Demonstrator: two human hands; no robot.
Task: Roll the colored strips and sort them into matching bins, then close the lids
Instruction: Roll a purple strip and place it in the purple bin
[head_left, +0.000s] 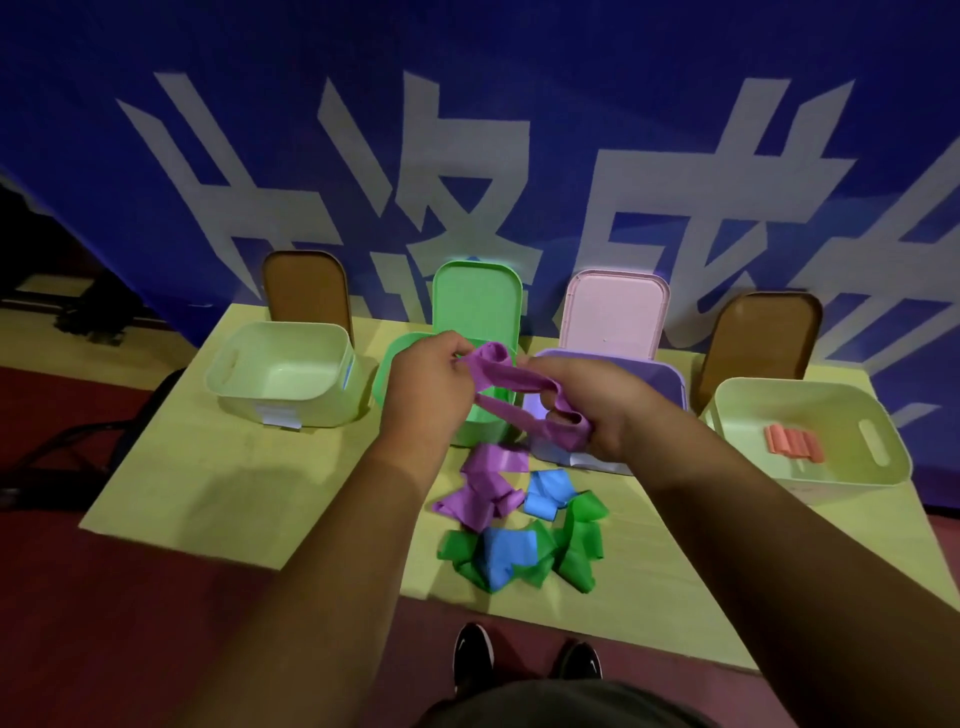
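Both hands, left (426, 382) and right (597, 410), pinch a limp purple strip (511, 387). It hangs crumpled, soft and matte, above the table (234, 493).

The pale bin (291, 400) is smooth plastic with a soft sheen, its brown lid (306, 296) matt. The purple strip (511, 387) is thin, limp, creased sheet with a matt face; the table (208, 488) is smooth, matt.

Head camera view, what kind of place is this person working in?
Likely a staged event or recording booth, not a home: a huge blue banner with large white characters stands behind a small yellow-green table, which is set on a red floor.
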